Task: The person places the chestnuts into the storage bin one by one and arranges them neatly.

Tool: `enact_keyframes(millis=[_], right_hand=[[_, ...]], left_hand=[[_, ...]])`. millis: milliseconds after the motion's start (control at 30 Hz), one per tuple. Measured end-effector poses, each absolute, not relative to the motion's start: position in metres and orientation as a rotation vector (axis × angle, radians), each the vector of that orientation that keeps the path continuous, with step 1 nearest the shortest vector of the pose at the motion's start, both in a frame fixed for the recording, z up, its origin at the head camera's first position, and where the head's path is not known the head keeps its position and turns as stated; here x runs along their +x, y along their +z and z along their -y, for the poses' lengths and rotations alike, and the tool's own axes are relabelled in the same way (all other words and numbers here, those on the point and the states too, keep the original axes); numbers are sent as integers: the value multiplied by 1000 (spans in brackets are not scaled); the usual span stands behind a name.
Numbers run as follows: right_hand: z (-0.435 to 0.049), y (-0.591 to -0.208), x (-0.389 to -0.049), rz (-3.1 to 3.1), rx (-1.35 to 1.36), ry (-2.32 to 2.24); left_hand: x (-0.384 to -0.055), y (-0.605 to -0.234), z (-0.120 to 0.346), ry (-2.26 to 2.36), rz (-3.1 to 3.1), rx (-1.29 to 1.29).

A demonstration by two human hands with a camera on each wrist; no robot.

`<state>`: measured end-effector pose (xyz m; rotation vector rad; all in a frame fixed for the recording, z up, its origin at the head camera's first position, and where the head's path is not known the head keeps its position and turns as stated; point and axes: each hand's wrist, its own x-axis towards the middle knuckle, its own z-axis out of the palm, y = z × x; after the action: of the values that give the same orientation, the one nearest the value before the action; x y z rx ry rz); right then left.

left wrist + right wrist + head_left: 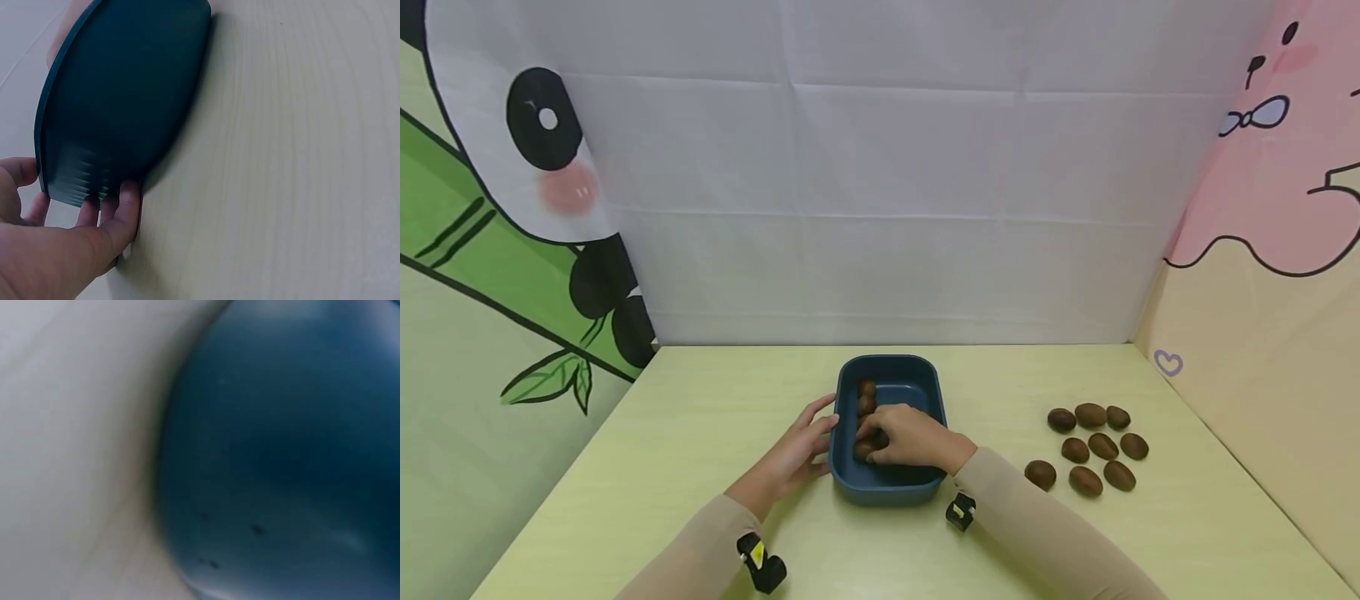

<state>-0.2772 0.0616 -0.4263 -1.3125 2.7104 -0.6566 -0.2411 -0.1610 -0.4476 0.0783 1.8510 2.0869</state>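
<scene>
- Nearest, two beige sleeves (688, 546) reach in over the surface (985, 567), a small black device (762, 564) at the left wrist and another black device (960, 512) at the right.
- The left hand (793, 454) rests against the outer left wall of the blue container (887, 497), its fingers spread and relaxed, steadying nothing else.
- The right hand (910, 437) reaches into the container, its fingers and thumb bent round the nearest brown nut (863, 451); the right wrist view is blurred and leaves these fingers out.
- Inside, along the left wall, other brown nuts (867, 405) run away from the hand in a line, partly hidden by it.
- Well apart to the right, nine loose nuts (1103, 446) lie in three rough rows.
- Beyond stands a creased white backdrop (895, 167), between panels with cartoon drawings (546, 119).
</scene>
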Motion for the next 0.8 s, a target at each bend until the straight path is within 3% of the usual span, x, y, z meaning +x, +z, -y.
enact_keyframes(millis=[800], right_hand=[[-103,-388,-268,-2650,-1279,-711]], left_hand=[[-240,-447,161,2073,-1863,82]])
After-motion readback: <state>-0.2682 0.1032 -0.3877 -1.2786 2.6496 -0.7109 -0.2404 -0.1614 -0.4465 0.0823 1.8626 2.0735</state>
